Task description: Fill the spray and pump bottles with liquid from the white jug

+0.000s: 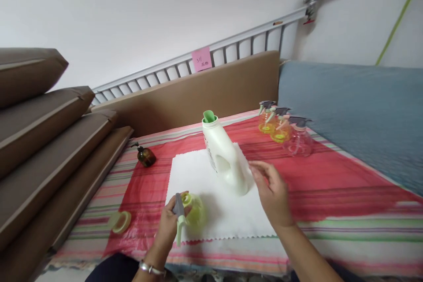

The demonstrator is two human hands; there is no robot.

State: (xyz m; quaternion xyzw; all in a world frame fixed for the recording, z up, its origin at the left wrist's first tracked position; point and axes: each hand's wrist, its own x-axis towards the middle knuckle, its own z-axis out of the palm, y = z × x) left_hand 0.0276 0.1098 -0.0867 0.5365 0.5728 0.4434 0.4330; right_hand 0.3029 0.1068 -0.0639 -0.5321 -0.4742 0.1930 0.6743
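My left hand (172, 212) is closed round a grey and pale green spray trigger head (179, 211). Its fingers also reach the neck of a yellow-green bottle (196, 212), which looks uncapped and is slightly blurred. A large white jug (228, 163) with a handle stands on the white cloth (187, 167), a green piece (209, 116) showing in its mouth. Beside the jug's lower right side, my right hand (271, 190) is open, its fingers loosely bent and apart; whether the fingertips touch the jug is unclear.
Three spray bottles, one of them pink (298, 141), stand at the back right. A brown pump bottle (146, 156) is at left, with a round yellowish cap (121, 222) nearer me. Stacked brown cushions (49, 136) border the left; a blue padded panel (350, 110) borders the right.
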